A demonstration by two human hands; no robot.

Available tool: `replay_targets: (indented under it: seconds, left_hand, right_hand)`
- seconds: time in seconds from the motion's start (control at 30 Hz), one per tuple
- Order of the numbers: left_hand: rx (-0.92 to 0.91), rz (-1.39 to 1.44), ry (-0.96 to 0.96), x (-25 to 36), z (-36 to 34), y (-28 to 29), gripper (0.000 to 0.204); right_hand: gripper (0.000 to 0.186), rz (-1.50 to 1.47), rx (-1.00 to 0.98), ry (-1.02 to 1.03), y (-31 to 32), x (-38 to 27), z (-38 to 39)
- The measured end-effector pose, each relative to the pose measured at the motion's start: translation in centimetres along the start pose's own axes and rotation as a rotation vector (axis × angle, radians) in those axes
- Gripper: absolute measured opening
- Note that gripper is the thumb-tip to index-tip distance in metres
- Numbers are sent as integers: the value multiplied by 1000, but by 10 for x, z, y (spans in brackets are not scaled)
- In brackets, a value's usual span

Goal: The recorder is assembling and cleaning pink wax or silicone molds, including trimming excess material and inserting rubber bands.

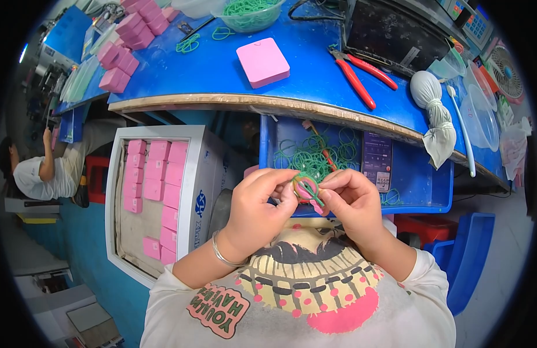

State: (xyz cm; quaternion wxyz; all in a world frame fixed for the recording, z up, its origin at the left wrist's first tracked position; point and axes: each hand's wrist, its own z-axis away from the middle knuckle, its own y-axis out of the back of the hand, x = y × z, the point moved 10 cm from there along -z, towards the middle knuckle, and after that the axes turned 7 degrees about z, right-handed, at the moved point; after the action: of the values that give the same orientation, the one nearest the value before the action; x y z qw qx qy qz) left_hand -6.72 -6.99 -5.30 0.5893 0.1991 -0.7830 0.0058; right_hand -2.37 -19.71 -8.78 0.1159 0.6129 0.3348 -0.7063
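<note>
- Pinching one side of a small green-and-pink loop [305, 187], the left hand [257, 204] is keeping thumb and index finger narrow
- The right hand [358, 203] is gripping the loop's other side between thumb and fingertips, so the piece is hanging between both hands near the front edge of a blue tray [419, 181]
- A metal bangle [218, 250] is circling the left wrist
- Beyond the hands, a tangle of green rings [302, 155] is lying in the tray, a smartphone [377, 153] resting to its right
- On the blue workbench [216, 72], a pink block [262, 62] is sitting left of red-handled cutters [355, 84]
- Farther left, a white-rimmed box [194, 168] is holding smaller pink blocks [154, 190]
</note>
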Motion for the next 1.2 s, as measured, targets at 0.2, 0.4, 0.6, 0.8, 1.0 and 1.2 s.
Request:
replay_targets:
  seconds: [0.2, 0.4, 0.6, 0.8, 1.0, 1.2]
  left_hand:
    - [17, -78, -48, 4, -5, 1, 17]
    - [-11, -319, -299, 26, -7, -6, 20]
    - [-2, -384, -271, 21, -10, 2, 22]
    - [-135, 15, -34, -5, -18, -10, 38]
    - [-289, 988, 528, -18, 10, -61, 49]
    - [-109, 1110, 515, -31, 1, -40, 46]
  right_hand:
    - [8, -7, 37, 35, 5, 0, 0]
    - [7, 47, 130, 10, 16, 6, 1]
    - [5, 47, 200, 15, 24, 2, 1]
    - [8, 20, 226, 55, 27, 1, 3]
    - [30, 1026, 137, 848, -17, -71, 27]
    - [38, 1299, 216, 934, -13, -103, 2]
